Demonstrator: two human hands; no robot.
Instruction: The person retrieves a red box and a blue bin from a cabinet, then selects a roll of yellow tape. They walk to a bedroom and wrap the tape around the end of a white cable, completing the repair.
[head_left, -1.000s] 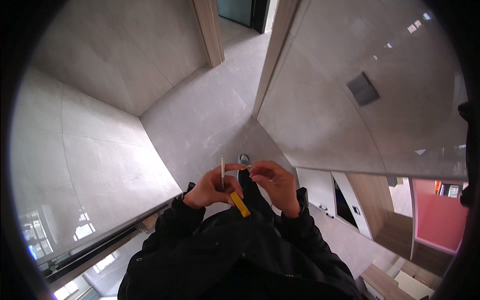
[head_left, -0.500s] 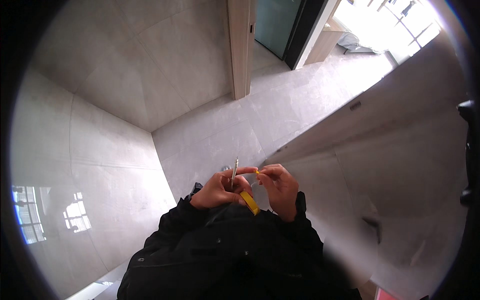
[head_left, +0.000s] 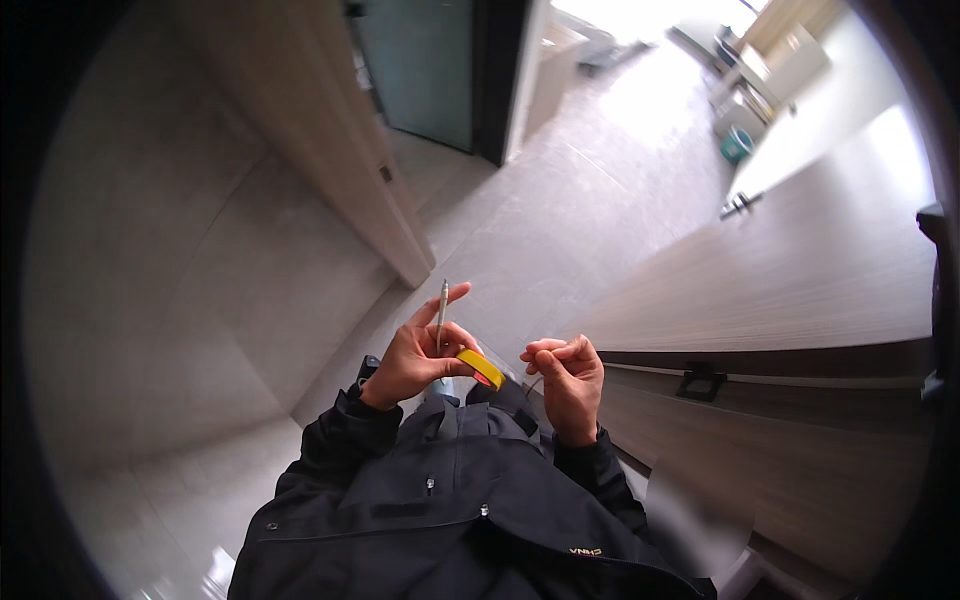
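Observation:
My left hand (head_left: pixel 405 362) is closed on a small yellow roll-like thing (head_left: pixel 481 366) with a red side, pinched at its near end by the thumb. The same hand carries a slim pale pen (head_left: pixel 442 312), which stands up between its fingers; the index finger reaches out beyond it. To the right, a short gap away, my right hand (head_left: pixel 572 388) has its thumb and fingertips pressed together. Whatever may be between those fingertips is too small to make out. A thin line shows just below them.
On the right stands a wood-grain door (head_left: pixel 760 290) with a metal handle (head_left: pixel 741 206). A wooden door frame (head_left: pixel 395 215) rises at the left, beside a grey tiled wall (head_left: pixel 200 300). Beyond lies the tiled floor (head_left: pixel 560 220), with a teal bucket (head_left: pixel 736 145) at the far right.
The view has swung right, bringing the door and bucket in. My hands have drawn apart; the left index finger has lifted away. The yellow bit at my right fingertips no longer shows.

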